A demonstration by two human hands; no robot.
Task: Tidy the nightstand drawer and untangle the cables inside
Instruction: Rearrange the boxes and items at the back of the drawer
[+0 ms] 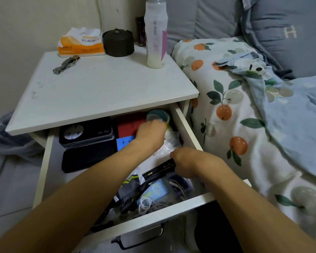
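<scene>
At centre frame, the nightstand drawer [188, 128] stands pulled out beneath the white top [102, 88], with its contents crowded toward the right and the lower edge. Largest inside are the stacked black cases [86, 137] at the left — rigid, flat, probably best lifted by their long edges. Beside them lie a red box [128, 125] and a blue card [125, 141], both stiff and light by the look of them. The left hand [150, 133] reaches to the back right corner, fingers curled down onto a round teal-lidded container [158, 115]; whether it is actually gripped cannot be told. The right hand [185, 160] sits lower, against the right wall, fingers closed on the end of a long black bar-shaped object [159, 170] — stiff, likely to lift as one piece. Crinkled clear plastic [169, 143] lies between the two hands: soft, slippery, noisy to handle. At the drawer's front lies a grey packet [131, 187], and the tangled cables [153, 202] — thin white and pale cords, limp and light, prone to snag. They are probably best taken at a plug end and drawn out loop by loop, not pulled as a bunch.

Surroundings: a bed with fruit-print bedding [226, 106] fills the right; on the nightstand top stand a tall bottle [155, 33], a dark round tin [118, 42], a tissue pack [80, 42] and a wristwatch [66, 63].
</scene>
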